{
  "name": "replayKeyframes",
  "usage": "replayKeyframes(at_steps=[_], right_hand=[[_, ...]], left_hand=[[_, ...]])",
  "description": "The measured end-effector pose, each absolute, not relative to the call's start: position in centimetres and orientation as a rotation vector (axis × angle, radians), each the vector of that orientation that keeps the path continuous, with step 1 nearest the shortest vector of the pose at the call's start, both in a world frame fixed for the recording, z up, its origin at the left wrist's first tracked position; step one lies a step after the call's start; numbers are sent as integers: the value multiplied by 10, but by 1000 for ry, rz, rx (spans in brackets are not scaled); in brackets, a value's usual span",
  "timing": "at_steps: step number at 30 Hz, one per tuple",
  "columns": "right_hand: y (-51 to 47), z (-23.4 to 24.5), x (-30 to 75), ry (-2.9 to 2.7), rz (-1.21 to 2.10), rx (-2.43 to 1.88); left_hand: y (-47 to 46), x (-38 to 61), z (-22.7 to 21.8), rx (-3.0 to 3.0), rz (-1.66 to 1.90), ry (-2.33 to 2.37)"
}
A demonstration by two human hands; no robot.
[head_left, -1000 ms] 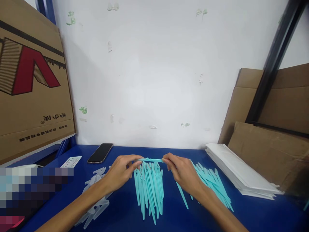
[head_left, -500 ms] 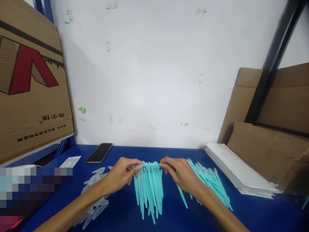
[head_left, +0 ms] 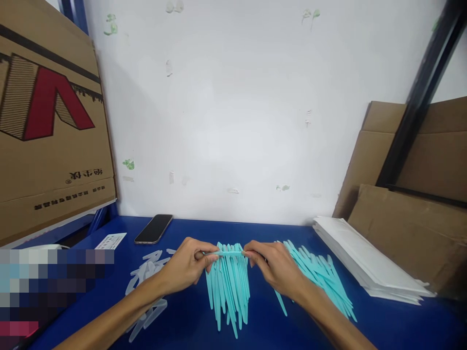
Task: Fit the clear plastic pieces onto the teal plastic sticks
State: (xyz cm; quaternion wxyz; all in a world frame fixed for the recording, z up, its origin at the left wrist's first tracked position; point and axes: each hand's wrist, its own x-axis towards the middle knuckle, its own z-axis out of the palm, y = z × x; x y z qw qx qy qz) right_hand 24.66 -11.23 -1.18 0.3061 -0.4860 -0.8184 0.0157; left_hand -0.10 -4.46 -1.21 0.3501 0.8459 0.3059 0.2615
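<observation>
Left hand [head_left: 186, 270] pinching one end of a thin teal stick [head_left: 228, 253], right hand [head_left: 275, 267] pinching the other end, stick lying level between both hands. Just under the stick, a pile of teal sticks [head_left: 228, 291] on the blue table [head_left: 189, 323]. Beside the right hand, on its outer side, a second heap of teal sticks [head_left: 323, 282]. Under the left wrist, some pale see-through sticks [head_left: 148, 267]. Past the left hand, near the wall, a black phone [head_left: 153, 229].

Both hands, left hand [head_left: 189, 269] and right hand [head_left: 274, 265], pinch one teal stick [head_left: 226, 253] crosswise over the teal pile [head_left: 229, 287] on blue table [head_left: 189, 325].
</observation>
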Motion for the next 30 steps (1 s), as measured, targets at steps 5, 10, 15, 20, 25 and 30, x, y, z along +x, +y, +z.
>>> replayKeyframes(at_steps=[5, 10, 15, 20, 25, 30], right_hand=[[-112, -13, 247, -2225, -13, -1293], [-117, -3, 249, -2234, -81, -1297], [-121, 6, 247, -2239, -130, -1379], [-123, 6, 243, -2301, -81, -1397], [-122, 4, 239, -2305, -132, -1495], [-116, 2, 247, -2142, -333, -1809]], left_hand=[[-43, -3, -11, 2242, 662, 797], [-42, -1, -9, 2412, 802, 792], [-33, -6, -15, 2732, 1073, 750], [-29, -9, -25, 2981, 1088, 675], [-35, -5, -23, 3038, 936, 892], [-29, -12, -12, 3020, 816, 1181]])
